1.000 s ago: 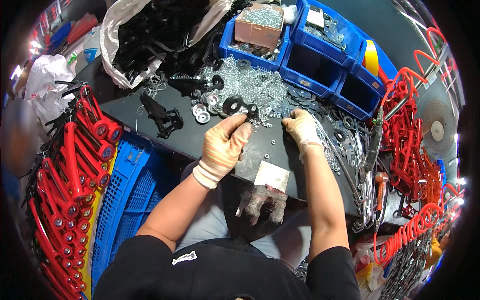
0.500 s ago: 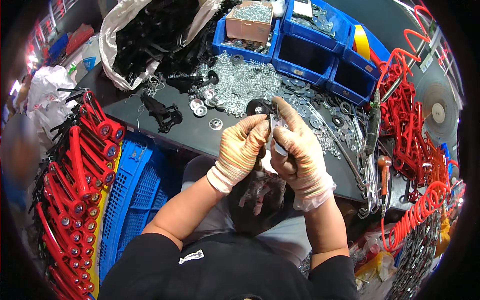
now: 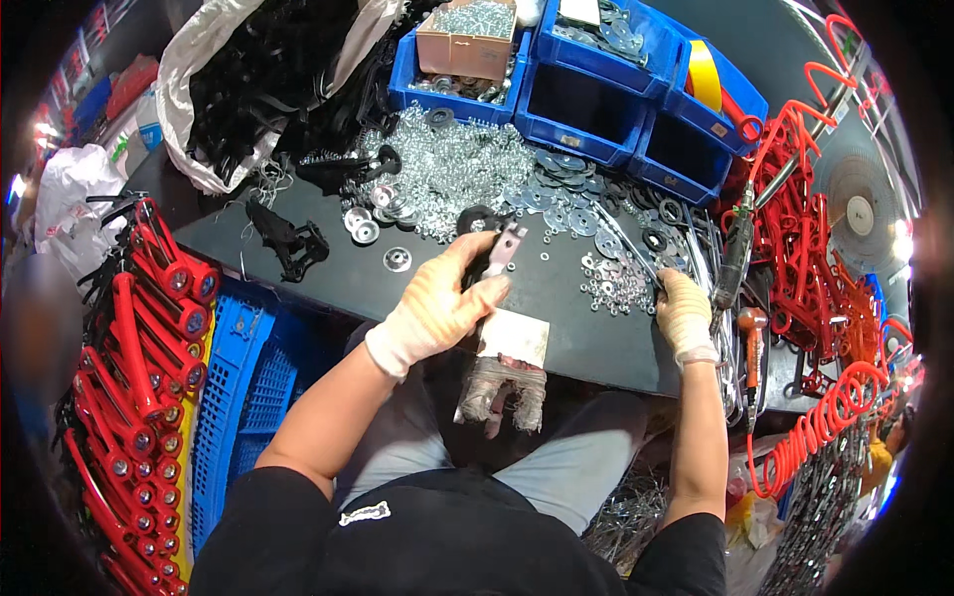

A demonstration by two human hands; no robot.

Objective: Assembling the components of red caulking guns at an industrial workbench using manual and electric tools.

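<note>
We see the left hand (image 3: 437, 308), in a pale glove, closed around a small black part with a silver metal bracket (image 3: 505, 248) sticking up from the fingers; it is held just above the near edge of the dark table (image 3: 328, 273). The right hand (image 3: 684, 313), also gloved, lies well apart to the right, fingers curled down among a small heap of nuts (image 3: 616, 283) and long metal rods; whether it grips anything we cannot tell.

Behind the hands a wide spill of silver washers and screws (image 3: 452, 169) covers the table. At the far edge stand blue bins (image 3: 586, 124): one carries a brown cardboard box (image 3: 462, 50) heaped with small silver hardware, one holds flat metal pieces, and two look dark inside. A white sack (image 3: 199, 89) at the far left is full of black parts. A blue crate (image 3: 248, 397) stands left of the knees, beside stacked red handles (image 3: 139, 348).
</note>
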